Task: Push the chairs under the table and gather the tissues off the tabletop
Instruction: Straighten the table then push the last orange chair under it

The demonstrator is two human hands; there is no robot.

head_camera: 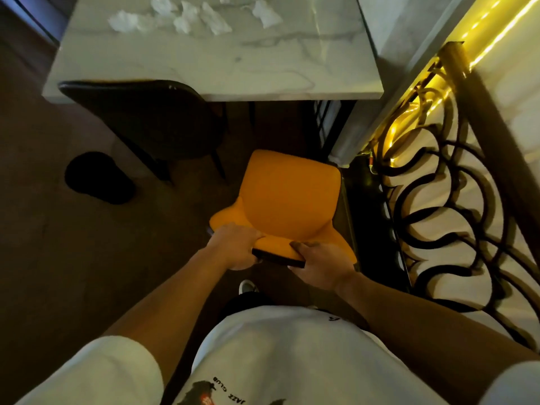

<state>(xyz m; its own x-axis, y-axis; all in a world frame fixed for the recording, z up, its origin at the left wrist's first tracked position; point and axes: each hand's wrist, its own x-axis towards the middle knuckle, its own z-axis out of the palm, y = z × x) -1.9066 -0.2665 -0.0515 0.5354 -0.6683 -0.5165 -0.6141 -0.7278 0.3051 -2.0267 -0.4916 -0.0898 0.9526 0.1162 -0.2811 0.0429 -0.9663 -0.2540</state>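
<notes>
An orange chair (287,200) stands on the floor in front of me, its seat clear of the marble table (222,65). Both hands grip the top edge of its backrest: my left hand (233,247) on the left part, my right hand (320,263) on the right part. A black chair (152,121) is tucked against the table's near left edge, its backrest touching the tabletop. Several crumpled white tissues (193,16) lie spread across the far part of the tabletop.
A black and gold scrolled metal railing (444,194) with yellow strip lighting runs close along the right of the orange chair. A round black object (99,178) sits on the brown floor at the left. My shoe (247,286) shows below the chair back.
</notes>
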